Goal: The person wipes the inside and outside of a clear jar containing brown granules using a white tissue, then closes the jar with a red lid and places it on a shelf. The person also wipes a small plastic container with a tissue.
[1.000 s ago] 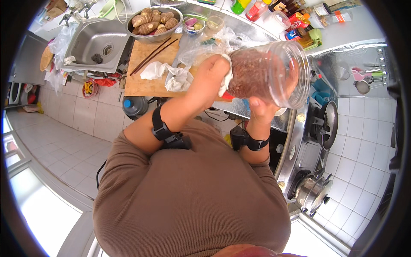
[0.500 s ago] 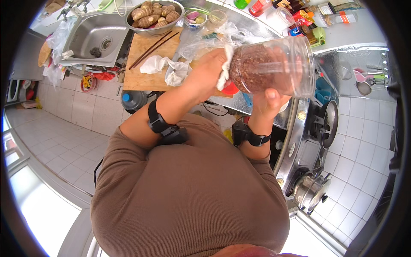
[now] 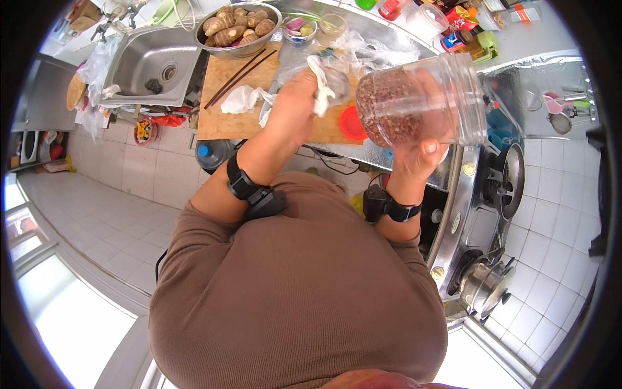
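Note:
A large clear jar (image 3: 396,97) of coarse reddish-brown grains lies tilted in my right hand (image 3: 420,155). Its ridged neck faces right and its base faces left; my thumb shows below, and the fingers blur through its wall. Left of the base, apart from it, my left hand (image 3: 295,107) is closed on a crumpled white tissue (image 3: 320,83). Beneath, a round red lid (image 3: 352,123) rests at the right edge of the wooden cutting board (image 3: 217,126). More crumpled tissue (image 3: 240,99) lies on the board, beside a pair of dark chopsticks (image 3: 241,78).
Behind the board stand a steel bowl of taro (image 3: 277,32) and a small bowl of shallots (image 3: 299,29). Thin plastic bags (image 3: 382,52) lie beyond the jar. A steel sink (image 3: 146,68) is at left, a gas stove with a pan (image 3: 512,181) and a pot (image 3: 483,285) at right.
My left hand has pulled the tissue away from the jar's base, toward the left. The red lid now shows more fully. My right hand still holds the jar, and the whole view has shifted slightly.

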Demonstrator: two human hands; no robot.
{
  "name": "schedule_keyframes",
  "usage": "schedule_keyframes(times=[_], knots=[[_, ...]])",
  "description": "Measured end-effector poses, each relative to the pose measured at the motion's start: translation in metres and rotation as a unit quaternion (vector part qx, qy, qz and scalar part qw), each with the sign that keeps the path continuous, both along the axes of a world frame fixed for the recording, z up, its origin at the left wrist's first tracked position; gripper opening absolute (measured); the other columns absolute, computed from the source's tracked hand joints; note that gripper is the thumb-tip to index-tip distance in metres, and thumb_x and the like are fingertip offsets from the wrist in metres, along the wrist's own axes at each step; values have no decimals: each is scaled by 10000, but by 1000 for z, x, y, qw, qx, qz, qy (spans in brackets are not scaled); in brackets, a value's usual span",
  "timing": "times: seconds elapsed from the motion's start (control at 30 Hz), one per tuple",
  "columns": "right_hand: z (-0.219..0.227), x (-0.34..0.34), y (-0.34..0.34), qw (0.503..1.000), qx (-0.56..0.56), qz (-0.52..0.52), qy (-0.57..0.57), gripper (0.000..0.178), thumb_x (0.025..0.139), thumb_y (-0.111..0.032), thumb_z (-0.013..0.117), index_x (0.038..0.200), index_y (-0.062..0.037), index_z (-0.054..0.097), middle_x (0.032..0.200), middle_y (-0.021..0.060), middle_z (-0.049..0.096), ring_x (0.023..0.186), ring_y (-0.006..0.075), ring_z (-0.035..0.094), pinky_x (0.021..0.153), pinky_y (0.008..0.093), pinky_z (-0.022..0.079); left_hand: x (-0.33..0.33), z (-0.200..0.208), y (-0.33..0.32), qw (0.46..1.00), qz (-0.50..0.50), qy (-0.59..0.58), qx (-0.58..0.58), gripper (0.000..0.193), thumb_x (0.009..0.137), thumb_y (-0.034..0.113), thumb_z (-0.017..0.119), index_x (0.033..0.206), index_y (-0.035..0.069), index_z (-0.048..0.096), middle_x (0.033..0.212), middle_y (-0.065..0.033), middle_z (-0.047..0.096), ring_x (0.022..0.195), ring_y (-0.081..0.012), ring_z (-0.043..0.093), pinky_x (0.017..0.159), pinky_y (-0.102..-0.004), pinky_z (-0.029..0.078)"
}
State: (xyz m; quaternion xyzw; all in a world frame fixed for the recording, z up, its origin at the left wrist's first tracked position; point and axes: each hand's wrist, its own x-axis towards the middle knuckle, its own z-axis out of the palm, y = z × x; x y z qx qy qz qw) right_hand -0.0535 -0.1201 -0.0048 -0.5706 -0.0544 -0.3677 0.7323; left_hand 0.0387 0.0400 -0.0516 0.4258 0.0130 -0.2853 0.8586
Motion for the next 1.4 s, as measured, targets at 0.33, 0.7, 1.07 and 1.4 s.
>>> schedule_keyframes(times=[0.33,0.7,1.07,1.4], knots=[[-9,2,-6,1000,-11,-2,4,1109,671,-457,830,1501,-25,236,1404,298,460,1283,439,482,1032,547,460,-7,25,-2,996,-6,-28,-88,316,958,10,450,1254,-31,552,1109,-109,656,966,-163,635,834,-285,508],[-7,-1,1,999,-54,4,-1,1217,630,-372,915,1524,-17,170,1411,247,446,1317,376,465,1109,517,378,-16,37,3,997,-53,-7,-55,388,982,112,523,1349,-6,476,1155,-80,635,1007,-158,622,887,-317,506],[-5,-1,3,1000,17,-26,-6,1216,632,-397,895,1532,-45,157,1404,230,443,1320,390,458,1110,535,379,-47,27,-14,967,-71,-225,-92,650,1024,178,517,1552,17,175,1495,-106,408,1363,-207,403,1125,-353,328],[9,-5,7,976,-192,-97,-27,1279,595,-536,876,1493,32,165,1307,291,501,1194,369,545,1028,442,433,-40,48,-20,994,-42,-35,-97,496,1045,258,466,1483,45,369,1353,-83,548,1211,-195,552,982,-355,482]])
